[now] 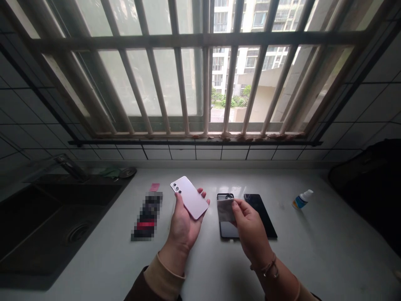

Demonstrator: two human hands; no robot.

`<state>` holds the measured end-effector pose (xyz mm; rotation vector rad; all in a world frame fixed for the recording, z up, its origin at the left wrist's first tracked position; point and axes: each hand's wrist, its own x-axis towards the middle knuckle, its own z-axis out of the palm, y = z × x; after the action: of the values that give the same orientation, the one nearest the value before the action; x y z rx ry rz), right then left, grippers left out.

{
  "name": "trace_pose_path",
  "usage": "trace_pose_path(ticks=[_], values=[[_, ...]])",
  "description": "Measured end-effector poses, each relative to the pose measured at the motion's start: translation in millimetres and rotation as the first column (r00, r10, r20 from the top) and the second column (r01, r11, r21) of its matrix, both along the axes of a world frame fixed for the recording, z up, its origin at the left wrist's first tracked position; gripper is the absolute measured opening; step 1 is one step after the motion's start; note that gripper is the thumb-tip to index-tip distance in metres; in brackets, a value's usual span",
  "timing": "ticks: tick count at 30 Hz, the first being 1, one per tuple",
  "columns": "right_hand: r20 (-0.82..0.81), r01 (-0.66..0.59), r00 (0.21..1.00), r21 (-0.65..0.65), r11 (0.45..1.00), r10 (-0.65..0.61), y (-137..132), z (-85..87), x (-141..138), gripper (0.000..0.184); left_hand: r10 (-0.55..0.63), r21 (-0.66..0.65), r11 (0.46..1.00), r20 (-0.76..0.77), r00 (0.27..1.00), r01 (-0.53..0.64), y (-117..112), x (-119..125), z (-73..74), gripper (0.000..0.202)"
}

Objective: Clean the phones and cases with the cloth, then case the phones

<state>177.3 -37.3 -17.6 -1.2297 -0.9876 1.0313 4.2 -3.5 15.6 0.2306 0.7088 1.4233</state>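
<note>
My left hand point(183, 225) is closed around a pale pink phone point(194, 196), tilted with its back and three camera lenses facing up. Between thumb and fingers, my right hand point(250, 223) pinches a small grey cleaning cloth point(226, 209) by its right edge. Below that cloth lies a black-rimmed phone case point(228, 230), partly covered by the cloth and hand. A dark, flat, glossy device point(261, 211), like a phone or small tablet, rests beside the case, partly hidden behind my right hand.
Left of the phone lies a blurred-out dark item point(147, 217) with a red band, near a small pink packet point(154, 187). A white-capped bottle point(302, 199) stands at right on the counter point(200, 267). A dark sink point(46, 242) is at left; a black bag-like object point(372, 188) at right.
</note>
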Motion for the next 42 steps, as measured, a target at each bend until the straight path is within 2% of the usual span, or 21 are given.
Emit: trace_pose_path(ticks=[4, 9, 12, 16, 20, 24, 28, 32, 38, 42], values=[[-0.308, -0.066, 0.951, -0.138, 0.988, 0.021, 6.8, -9.0, -5.4, 0.04, 0.03, -0.002, 1.0, -0.038, 0.999, -0.03, -1.0, 2.8, -1.3, 0.064], [-0.452, -0.159, 0.89, -0.187, 0.969, 0.059, 4.4, -12.8, -14.1, 0.04, 0.011, 0.014, 1.0, -0.016, 1.0, -0.01, -1.8, 7.4, -12.1, 0.046], [-0.489, -0.203, 0.868, -0.184, 0.962, 0.09, 3.6, -14.4, -16.1, 0.039, 0.018, 0.084, 0.996, -0.009, 1.0, -0.018, -2.4, 8.2, -21.5, 0.041], [-0.482, -0.198, 0.871, -0.172, 0.965, 0.093, 4.8, -17.3, -16.9, 0.039, 0.027, 0.126, 0.992, -0.022, 0.999, -0.024, -2.8, 8.1, -29.0, 0.05], [-0.471, -0.176, 0.879, -0.172, 0.969, 0.076, 5.9, -18.7, -16.3, 0.036, -0.001, 0.131, 0.991, -0.046, 0.999, 0.007, -3.8, 8.0, -28.9, 0.059], [-0.492, -0.201, 0.865, -0.157, 0.967, 0.1, 4.7, -15.4, -16.0, 0.035, 0.004, 0.156, 0.988, -0.128, 0.992, 0.016, -4.5, 8.0, -28.4, 0.055], [-0.507, -0.228, 0.853, -0.146, 0.963, 0.125, 2.6, -12.3, -14.9, 0.031, 0.076, 0.165, 0.985, -0.177, 0.981, -0.046, -1.5, 6.6, -30.2, 0.046], [-0.531, -0.255, 0.834, -0.135, 0.958, 0.147, 1.1, -9.6, -13.2, 0.029, 0.128, 0.139, 0.984, -0.147, 0.981, -0.108, 2.9, 4.0, -30.4, 0.044], [-0.653, -0.305, 0.737, -0.091, 0.948, 0.174, -2.3, 7.8, -13.5, 0.027, 0.147, 0.067, 0.988, -0.161, 0.976, -0.138, 5.7, 2.8, -31.6, 0.049], [-0.717, -0.309, 0.673, -0.051, 0.95, 0.181, -4.1, 17.1, -13.4, 0.029, 0.032, 0.03, 0.999, -0.27, 0.962, -0.025, 2.4, 5.5, -35.6, 0.053]])
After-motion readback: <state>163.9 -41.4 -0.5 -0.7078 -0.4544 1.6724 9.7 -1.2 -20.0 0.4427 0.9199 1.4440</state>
